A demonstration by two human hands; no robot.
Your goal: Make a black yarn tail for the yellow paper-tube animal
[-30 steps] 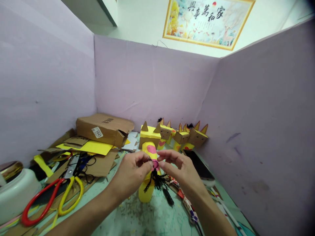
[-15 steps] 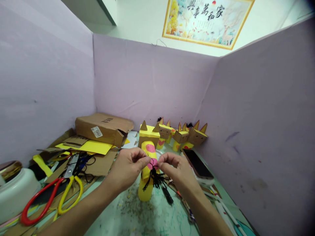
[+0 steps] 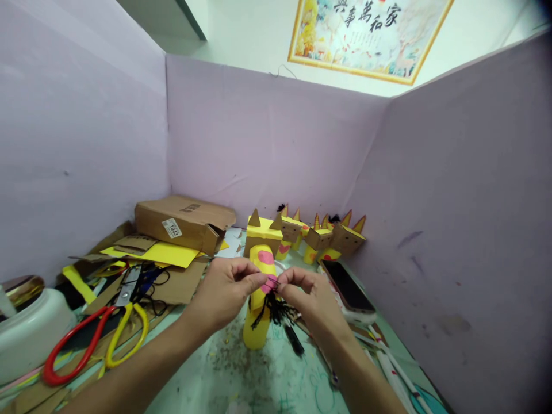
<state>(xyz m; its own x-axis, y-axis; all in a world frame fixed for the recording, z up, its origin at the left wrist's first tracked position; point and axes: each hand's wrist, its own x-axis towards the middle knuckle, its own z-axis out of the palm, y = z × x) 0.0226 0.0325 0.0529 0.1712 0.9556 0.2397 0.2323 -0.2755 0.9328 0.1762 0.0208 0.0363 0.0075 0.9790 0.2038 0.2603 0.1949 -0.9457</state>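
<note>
A yellow paper animal figure [image 3: 264,234] stands before me, with a cardboard face, two pointed brown ears and pink spots on its tube-shaped body. Against its lower body hangs a tassel of black yarn [image 3: 272,310]. My left hand [image 3: 228,287] pinches a thin black strand at the tassel's top, thumb against forefinger. From the other side, my right hand [image 3: 304,290] pinches the strand too, its fingertips close to the left ones. The short stretch of yarn between both hands lies over a pink spot. The exact crossing of the strands is too small to make out.
Scissors [image 3: 125,296] with red and yellow handles lie left on cardboard scraps. Behind them sit yellow paper [image 3: 172,253] and a cardboard box [image 3: 181,218]. Similar horned figures [image 3: 347,237] stand at the back. A phone [image 3: 349,287] lies right; a black marker [image 3: 294,340] lies near the figure.
The loose loop of yarn between my hands has drawn into a tighter, straighter line. Both hands stay at the same spot, and the whole view has shifted slightly.
</note>
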